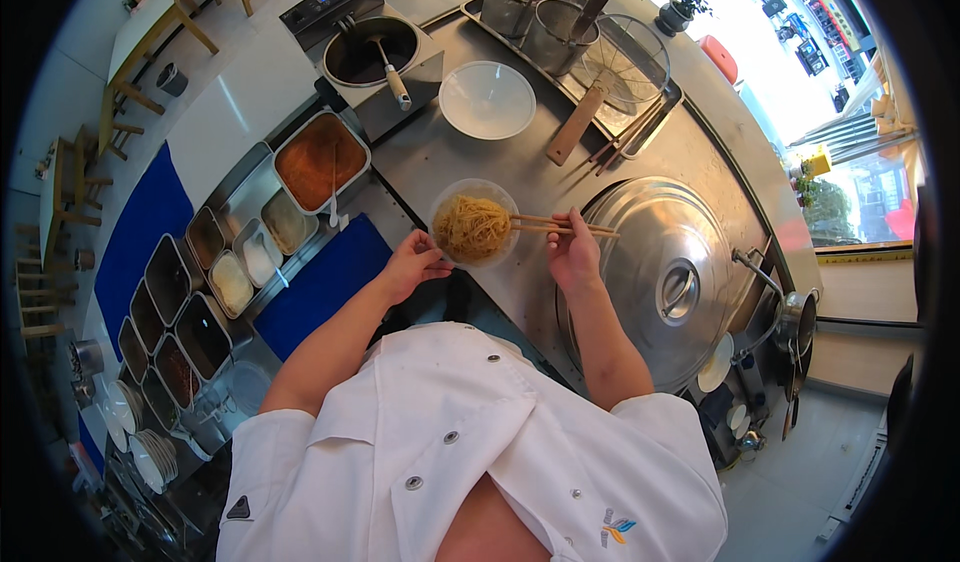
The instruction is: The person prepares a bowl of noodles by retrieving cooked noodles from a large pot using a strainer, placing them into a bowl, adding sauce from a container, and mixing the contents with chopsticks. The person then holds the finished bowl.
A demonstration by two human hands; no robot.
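Note:
A round, translucent bowl (475,259) filled with noodles (472,226) is in front of me on the steel counter (420,157). My left hand (417,263) is at the bowl's lower left rim, fingers slightly curled; whether it grips the rim I cannot tell. My right hand (574,254) holds a pair of wooden chopsticks (540,223), whose tips reach the noodles at the bowl's right side. Beyond the noodle bowl stands an empty white bowl (487,101). The chopsticks' rear ends extend over the edge of a large domed metal lid (660,262).
Left are a container of red-orange sauce (319,158), seasoning tubs (231,283) and a blue cloth (322,284). A pot with a ladle (371,50) stands at the back left. A tray (637,138) holds mesh noodle baskets (561,33) and a wooden-handled wire skimmer (581,123).

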